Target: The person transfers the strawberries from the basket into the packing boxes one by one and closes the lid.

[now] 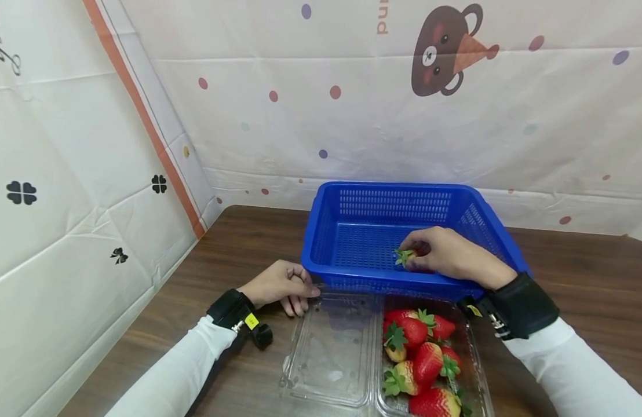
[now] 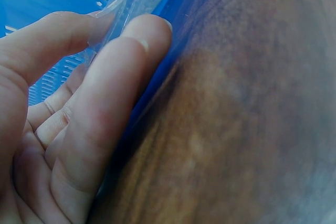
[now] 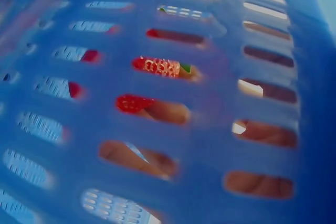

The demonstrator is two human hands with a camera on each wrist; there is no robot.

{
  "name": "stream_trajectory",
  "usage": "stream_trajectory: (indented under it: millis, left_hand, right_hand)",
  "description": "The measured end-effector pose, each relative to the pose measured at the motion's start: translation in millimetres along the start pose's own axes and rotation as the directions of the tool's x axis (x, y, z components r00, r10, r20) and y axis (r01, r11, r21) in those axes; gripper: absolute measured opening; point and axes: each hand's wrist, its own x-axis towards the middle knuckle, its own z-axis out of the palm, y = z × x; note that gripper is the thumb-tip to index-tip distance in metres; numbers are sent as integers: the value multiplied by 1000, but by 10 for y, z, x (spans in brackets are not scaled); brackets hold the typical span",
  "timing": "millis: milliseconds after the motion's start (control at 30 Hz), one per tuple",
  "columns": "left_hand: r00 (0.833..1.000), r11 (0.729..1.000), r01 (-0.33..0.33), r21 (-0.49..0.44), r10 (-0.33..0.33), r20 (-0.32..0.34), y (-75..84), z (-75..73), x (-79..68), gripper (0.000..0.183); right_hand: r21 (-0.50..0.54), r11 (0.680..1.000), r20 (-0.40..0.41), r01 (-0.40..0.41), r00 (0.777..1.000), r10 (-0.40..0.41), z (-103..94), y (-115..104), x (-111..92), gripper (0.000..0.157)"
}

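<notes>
My right hand [image 1: 446,255] reaches over the near rim of a blue plastic basket [image 1: 328,231] and holds a strawberry [image 1: 404,257] low inside it. Green leaves point left, and the fingers cover most of the fruit. Through the basket's slots in the right wrist view, red strawberry flesh [image 3: 139,103] shows beside the fingers. By the basket's near left corner, my left hand [image 1: 287,286] pinches the far left edge of a clear lid [image 1: 331,353]. Its thumb and fingers meet on the clear plastic [image 2: 123,17] in the left wrist view.
The hinged clear box [image 1: 480,376] lies open in front of the basket, with several strawberries [image 1: 427,362] in its right half. Brown wooden tabletop [image 1: 576,289] surrounds them. A printed white cloth [image 1: 279,133] hangs behind and along the left.
</notes>
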Motion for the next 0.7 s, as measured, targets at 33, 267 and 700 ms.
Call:
stream_trajectory:
  millis: [33,267,700]
  left_hand:
    - [1000,1000,1,-1,-1,-1,-1,0,0,27]
    - [1000,1000,20,-7,-20,-16,6,12,4,30]
    - [1000,1000,19,16,-18,-20,32,24,-22,30]
  right_hand:
    - [-4,1000,-6,-1,1000,1,-1,-6,-3,21]
    - [-21,1000,-53,1,999,-2,-10,-28,-43,22]
    - [-142,990,-175,21,984,-46,-108,-177,-194,24]
